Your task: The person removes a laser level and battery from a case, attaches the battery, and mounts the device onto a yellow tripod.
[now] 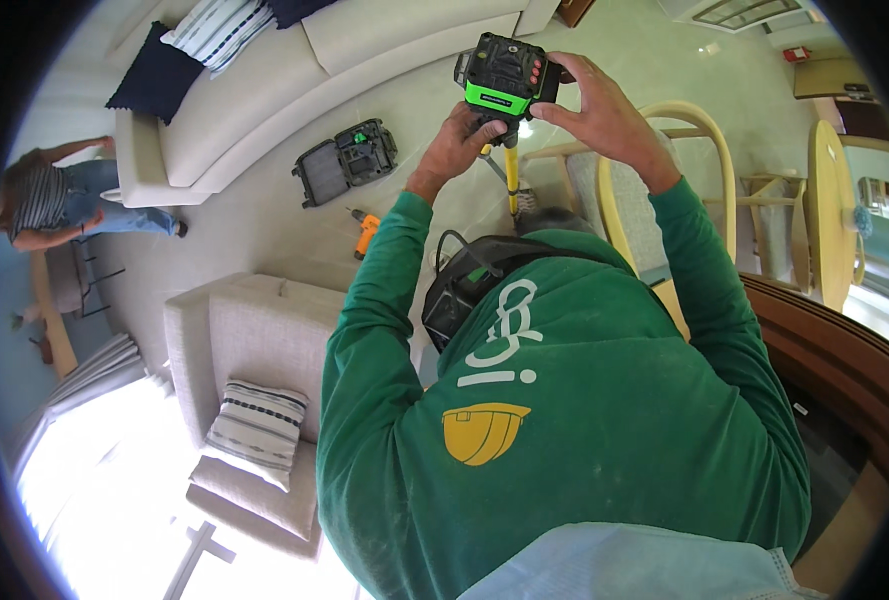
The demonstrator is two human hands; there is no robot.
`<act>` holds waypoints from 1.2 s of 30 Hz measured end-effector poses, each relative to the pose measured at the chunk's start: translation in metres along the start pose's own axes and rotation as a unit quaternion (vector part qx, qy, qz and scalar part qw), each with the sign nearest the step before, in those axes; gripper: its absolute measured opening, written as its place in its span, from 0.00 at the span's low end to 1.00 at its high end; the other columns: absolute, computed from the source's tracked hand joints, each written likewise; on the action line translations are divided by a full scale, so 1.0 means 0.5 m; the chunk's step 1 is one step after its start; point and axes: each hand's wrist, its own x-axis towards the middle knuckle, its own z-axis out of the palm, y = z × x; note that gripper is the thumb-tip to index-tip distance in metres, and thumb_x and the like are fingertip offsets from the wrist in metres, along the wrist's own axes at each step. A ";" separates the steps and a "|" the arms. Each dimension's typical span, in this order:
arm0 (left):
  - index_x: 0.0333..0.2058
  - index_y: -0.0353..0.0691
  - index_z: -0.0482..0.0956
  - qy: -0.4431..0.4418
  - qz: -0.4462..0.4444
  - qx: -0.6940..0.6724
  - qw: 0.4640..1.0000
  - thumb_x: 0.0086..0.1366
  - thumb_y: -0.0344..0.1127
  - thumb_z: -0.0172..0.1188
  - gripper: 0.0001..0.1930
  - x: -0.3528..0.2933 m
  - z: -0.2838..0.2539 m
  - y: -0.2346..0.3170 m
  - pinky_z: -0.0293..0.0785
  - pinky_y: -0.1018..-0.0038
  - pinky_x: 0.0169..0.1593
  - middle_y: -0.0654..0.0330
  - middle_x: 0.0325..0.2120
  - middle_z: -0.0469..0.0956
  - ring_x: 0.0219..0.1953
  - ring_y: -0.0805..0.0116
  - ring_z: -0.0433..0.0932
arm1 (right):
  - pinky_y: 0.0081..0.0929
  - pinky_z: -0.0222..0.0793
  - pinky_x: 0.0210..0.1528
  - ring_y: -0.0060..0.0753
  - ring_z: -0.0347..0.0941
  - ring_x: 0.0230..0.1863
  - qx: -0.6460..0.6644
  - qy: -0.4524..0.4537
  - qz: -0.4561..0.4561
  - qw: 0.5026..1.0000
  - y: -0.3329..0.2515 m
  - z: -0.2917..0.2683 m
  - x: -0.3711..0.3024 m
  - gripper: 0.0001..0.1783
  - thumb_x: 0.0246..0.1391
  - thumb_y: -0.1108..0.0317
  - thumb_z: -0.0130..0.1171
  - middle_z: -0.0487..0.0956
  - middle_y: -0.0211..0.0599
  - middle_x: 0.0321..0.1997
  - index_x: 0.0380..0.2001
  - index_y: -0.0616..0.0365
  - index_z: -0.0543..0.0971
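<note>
A black and bright-green laser level [494, 95] sits on top of a yellow tripod [511, 180], up at the top centre. My left hand [456, 148] is closed around its lower left side, the thumb pressed at the base by the tripod's head. From the right, my right hand [604, 112] grips the level's side, with thumb and fingers bent about its corner. Some of the fingertips are hidden behind the housing. Both forearms wear green sleeves. A black tool bag [461, 283] hangs at my waist.
An open dark case [324, 172] and an orange drill [365, 232] lie on the floor at left. Around stand a beige sofa [229, 115], an armchair [264, 325], wooden chairs [729, 190] and a wooden table [826, 215]. Another person [59, 200] is at far left.
</note>
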 end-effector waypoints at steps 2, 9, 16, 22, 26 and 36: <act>0.58 0.34 0.81 0.001 0.016 0.002 1.000 0.75 0.51 0.65 0.26 0.006 0.000 -0.005 0.75 0.61 0.61 0.50 0.56 0.76 0.57 0.58 0.77 | 0.45 0.72 0.65 0.55 0.76 0.61 0.006 0.002 0.004 1.000 0.002 0.004 -0.003 0.42 0.57 0.50 0.73 0.77 0.55 0.61 0.66 0.64 0.71; 0.57 0.35 0.83 -0.013 -0.002 -0.011 1.000 0.76 0.51 0.62 0.25 0.010 -0.001 -0.045 0.68 0.58 0.67 0.48 0.57 0.76 0.61 0.52 0.74 | 0.44 0.72 0.64 0.54 0.77 0.61 0.011 0.019 -0.006 1.000 0.001 0.009 0.000 0.41 0.57 0.50 0.73 0.78 0.54 0.61 0.65 0.64 0.71; 0.56 0.34 0.83 0.009 0.035 -0.039 0.999 0.74 0.50 0.64 0.24 0.008 0.001 0.010 0.72 0.59 0.64 0.49 0.54 0.77 0.59 0.53 0.75 | 0.44 0.72 0.65 0.53 0.77 0.61 0.007 0.012 0.004 1.000 0.007 0.003 -0.002 0.42 0.56 0.49 0.74 0.78 0.54 0.60 0.65 0.64 0.72; 0.53 0.37 0.85 0.037 0.040 -0.008 0.998 0.72 0.50 0.66 0.22 0.009 0.005 -0.036 0.73 0.57 0.61 0.49 0.53 0.80 0.58 0.50 0.74 | 0.43 0.71 0.66 0.53 0.77 0.63 -0.017 -0.009 0.016 1.000 -0.010 0.000 0.027 0.42 0.56 0.49 0.75 0.79 0.56 0.61 0.64 0.65 0.73; 0.54 0.39 0.85 0.050 0.033 0.031 0.998 0.69 0.54 0.69 0.26 0.004 0.011 -0.043 0.73 0.57 0.62 0.49 0.52 0.82 0.59 0.50 0.73 | 0.42 0.72 0.65 0.50 0.78 0.61 -0.017 -0.028 0.046 0.998 -0.022 -0.017 0.015 0.41 0.55 0.51 0.76 0.81 0.54 0.59 0.63 0.66 0.74; 0.60 0.39 0.82 0.238 0.055 0.069 0.967 0.57 0.55 0.79 0.37 -0.014 0.102 -0.062 0.74 0.62 0.63 0.48 0.57 0.76 0.61 0.52 0.74 | 0.37 0.73 0.62 0.38 0.80 0.59 -0.046 -0.113 0.040 0.992 -0.023 -0.046 0.057 0.34 0.58 0.56 0.76 0.85 0.45 0.55 0.60 0.67 0.76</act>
